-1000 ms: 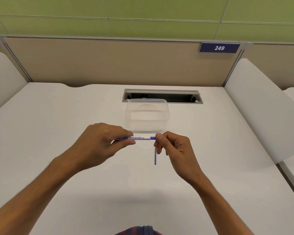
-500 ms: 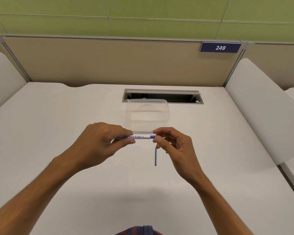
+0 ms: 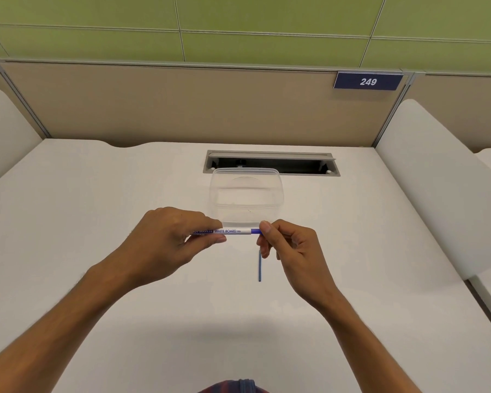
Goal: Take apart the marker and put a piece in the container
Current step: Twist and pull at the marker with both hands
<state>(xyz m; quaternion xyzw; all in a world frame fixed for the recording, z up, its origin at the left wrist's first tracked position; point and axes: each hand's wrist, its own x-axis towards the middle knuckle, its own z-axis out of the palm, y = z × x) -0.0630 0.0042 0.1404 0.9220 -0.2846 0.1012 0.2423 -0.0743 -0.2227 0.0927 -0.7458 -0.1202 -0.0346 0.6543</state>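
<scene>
Left hand (image 3: 165,239) grips the marker (image 3: 233,231), printed "WHITE BOARD", held level above the tabletop (image 3: 97,279). Right hand (image 3: 289,251) pinches its blue end. The clear container (image 3: 246,194) sits just behind; plaque (image 3: 368,81) reads "249"

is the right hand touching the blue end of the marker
Touching. In the head view, the right hand pinches the marker at its blue end between thumb and fingertips, with no gap visible; the left hand holds the other end.

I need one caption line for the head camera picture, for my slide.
Both hands, left hand and right hand, hold a whiteboard marker before an empty clear container.
</scene>
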